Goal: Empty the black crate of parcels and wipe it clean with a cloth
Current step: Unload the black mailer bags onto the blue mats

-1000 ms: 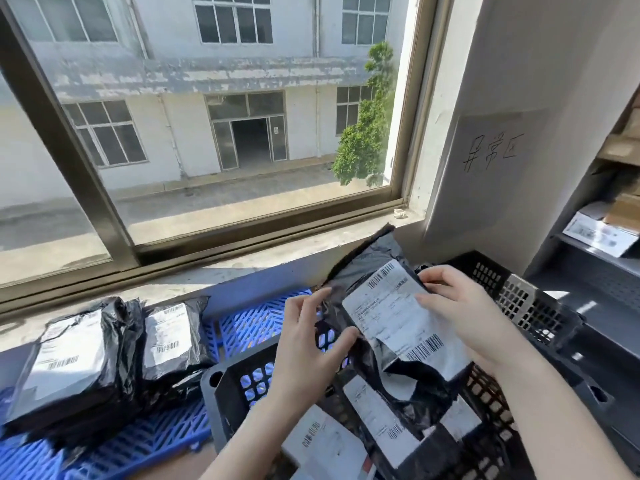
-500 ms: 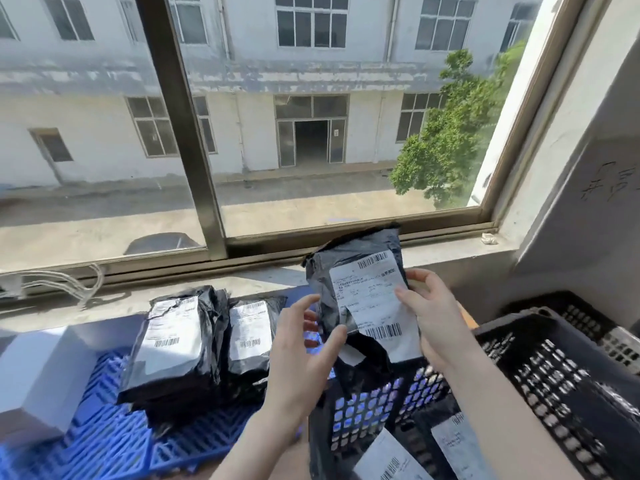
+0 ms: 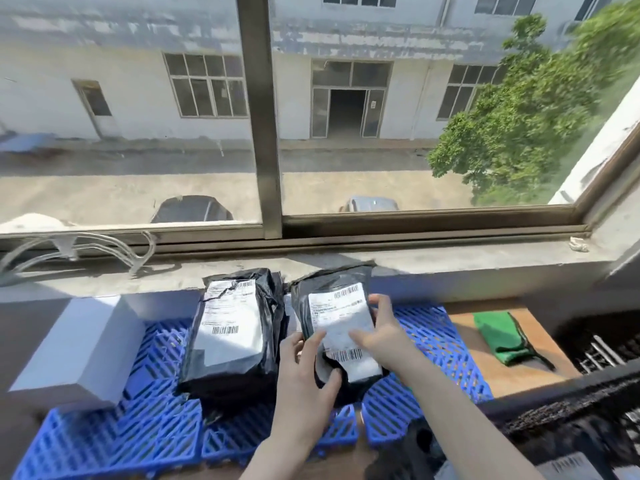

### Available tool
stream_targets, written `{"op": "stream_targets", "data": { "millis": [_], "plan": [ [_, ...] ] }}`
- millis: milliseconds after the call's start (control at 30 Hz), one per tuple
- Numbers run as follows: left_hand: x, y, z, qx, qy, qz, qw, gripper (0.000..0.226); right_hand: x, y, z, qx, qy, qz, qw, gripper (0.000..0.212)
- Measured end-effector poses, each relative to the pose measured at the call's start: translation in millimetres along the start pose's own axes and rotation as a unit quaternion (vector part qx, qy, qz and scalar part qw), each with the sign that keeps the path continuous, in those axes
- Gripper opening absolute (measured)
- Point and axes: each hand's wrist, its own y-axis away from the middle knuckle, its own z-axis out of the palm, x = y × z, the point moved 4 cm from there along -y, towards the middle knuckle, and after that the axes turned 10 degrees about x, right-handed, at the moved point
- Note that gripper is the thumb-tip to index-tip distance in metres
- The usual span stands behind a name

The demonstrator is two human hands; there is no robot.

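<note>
Both hands hold one parcel (image 3: 337,317), a soft black plastic mailer with a white barcode label facing up. The left hand (image 3: 304,386) grips its near-left corner, thumb curled under the lower edge and fingers spread along the side. The right hand (image 3: 381,336) pinches the right edge, thumb on the label and fingers wrapped round the far side. The parcel sits low over a blue plastic grid mat (image 3: 429,336); whether it already rests there cannot be told.

Just left of the grip, nearly touching the held parcel, lies a stack of parcels (image 3: 232,337) in the same crinkled black film, its top label torn at one corner. Further left a plain white box (image 3: 76,351) stands on the mat's edge.

Right of the grip the mat ends and a bare wooden top (image 3: 519,372) begins, with open space on it up to a folded green cloth (image 3: 500,336) edged in black. Nearer the person on that side is the black crate (image 3: 588,400), its latticed rim blurred, with another label showing low inside.

Beyond the grip a rough concrete sill (image 3: 450,261) runs the whole width under a dark metal window frame (image 3: 265,133), closing off that side. Pale cables (image 3: 86,247) loop on the sill to the far left.
</note>
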Motion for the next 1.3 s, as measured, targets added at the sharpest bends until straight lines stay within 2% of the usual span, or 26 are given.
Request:
{"op": "stream_targets", "data": {
  "millis": [100, 200, 300, 433, 633, 767, 833, 933, 1033, 1133, 1200, 1300],
  "plan": [
    [-21, 1, 10, -0.028, -0.021, -0.019, 0.999, 0.059, 17, -16, 21, -0.003, 0.075, 0.025, 0.997, 0.061],
    [-37, 1, 18, -0.052, -0.041, -0.02, 0.998, 0.055, 28, -22, 39, -0.026, 0.089, 0.06, 0.994, 0.066],
    [-49, 0, 24, -0.069, -0.063, -0.01, 0.996, 0.054, 30, -25, 55, -0.059, 0.102, 0.035, 0.992, 0.076],
    [-59, -5, 36, -0.11, -0.091, -0.009, 0.99, 0.064, 26, -30, 70, -0.086, 0.106, 0.007, 0.991, 0.087],
    [-64, -14, 40, -0.12, -0.12, -0.007, 0.985, 0.06, 35, -38, 75, -0.12, 0.099, 0.032, 0.987, 0.094],
    [-66, -10, 42, -0.08, -0.143, 0.039, 0.986, 0.052, 33, -41, 63, -0.07, 0.096, 0.035, 0.992, 0.081],
    [-63, -8, 41, -0.061, -0.155, 0.085, 0.982, 0.049, 32, -43, 54, -0.008, 0.098, 0.04, 0.994, 0.064],
    [-53, -8, 41, -0.084, -0.192, 0.15, 0.966, 0.05, 29, -43, 44, 0.058, 0.135, 0.039, 0.988, 0.031],
    [-54, -5, 46, -0.123, -0.245, 0.163, 0.948, 0.054, 24, -37, 49, 0.001, 0.124, 0.049, 0.991, 0.027],
    [-61, -4, 48, -0.136, -0.291, 0.147, 0.935, 0.052, 21, -29, 59, -0.081, 0.111, 0.044, 0.99, 0.044],
    [-64, -6, 47, -0.136, -0.311, 0.138, 0.931, 0.051, 18, -28, 59, -0.106, 0.104, 0.038, 0.988, 0.052],
    [-65, -8, 45, -0.143, -0.326, 0.126, 0.926, 0.054, 12, -25, 58, -0.125, 0.084, 0.041, 0.988, 0.046]
  ]
}}
